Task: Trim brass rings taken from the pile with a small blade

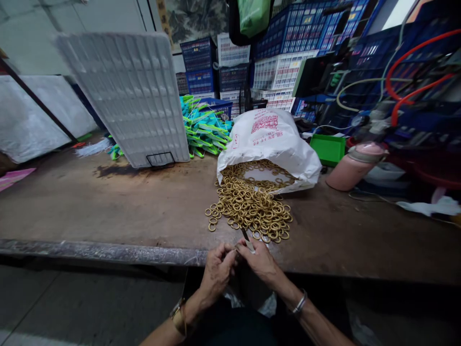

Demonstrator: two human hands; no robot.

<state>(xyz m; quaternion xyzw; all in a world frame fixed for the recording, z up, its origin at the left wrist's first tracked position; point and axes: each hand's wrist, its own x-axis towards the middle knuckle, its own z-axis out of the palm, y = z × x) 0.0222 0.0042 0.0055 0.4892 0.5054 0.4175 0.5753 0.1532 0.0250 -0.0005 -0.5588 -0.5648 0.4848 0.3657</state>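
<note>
My right hand [260, 261] is closed around a slim knife-like tool [248, 241], pale near the fingers with a dark tip pointing up toward the table. Close beside it, my left hand [218, 269] is pinched shut, and its fingertips meet those of the right. Whatever sits between the left fingertips is too small and covered to make out. Both hands are at the table's front edge. Just beyond them lies a heap of brass-coloured rings [252, 206], spilling from the mouth of a white sack [268, 139] with red print.
A grey ribbed plastic panel [126, 96] stands upright at left on the brown table [158, 211]. Green and teal plastic pieces [205, 127] are piled behind. A pink bottle-like container [355, 168] and a green tray [327, 149] sit right; stacked crates [275, 74] rise behind.
</note>
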